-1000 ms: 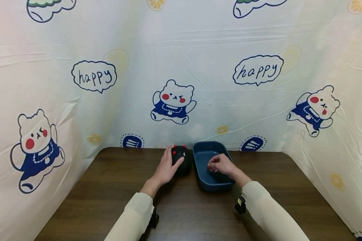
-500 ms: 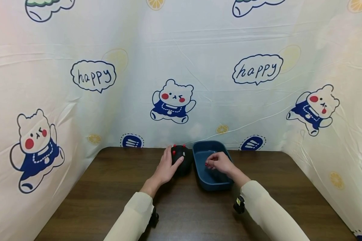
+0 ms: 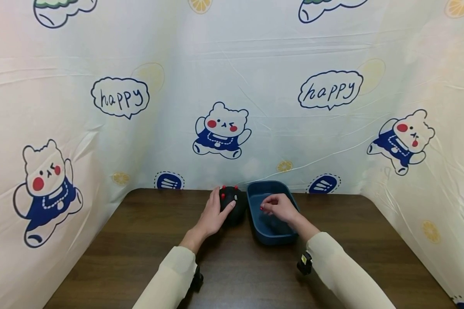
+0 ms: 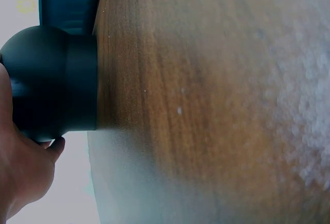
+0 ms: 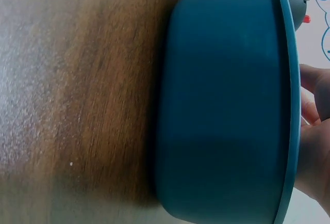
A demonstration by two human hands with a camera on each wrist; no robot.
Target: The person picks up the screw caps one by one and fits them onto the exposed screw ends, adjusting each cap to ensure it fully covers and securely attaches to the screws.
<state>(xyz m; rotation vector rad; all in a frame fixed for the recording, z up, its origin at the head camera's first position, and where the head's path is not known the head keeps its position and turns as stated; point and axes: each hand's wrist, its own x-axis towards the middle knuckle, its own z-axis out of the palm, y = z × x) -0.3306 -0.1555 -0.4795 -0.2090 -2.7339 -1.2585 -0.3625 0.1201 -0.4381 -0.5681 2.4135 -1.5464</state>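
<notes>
A black dome-shaped object (image 3: 237, 211) on a short round base stands on the table, with several small red pegs and one pale metallic peg showing on its top. My left hand (image 3: 212, 213) holds its left side, the thumb over the front and the fingers round the far side. In the left wrist view, the hand (image 4: 28, 170) grips the black dome (image 4: 49, 87). Over the blue bin (image 3: 263, 229), my right hand (image 3: 282, 209) pinches a small red peg (image 3: 261, 208) at its fingertips. The bin's wall (image 5: 227, 100) partly hides this hand in the right wrist view.
The blue bin stands just right of the dome, near the back edge of the brown wooden table (image 3: 243, 274). A pale printed curtain (image 3: 224, 86) hangs behind and at both sides.
My right hand has moved a little left and upward over the bin, with the red peg at its fingertips. The left hand and the dome stay in place.
</notes>
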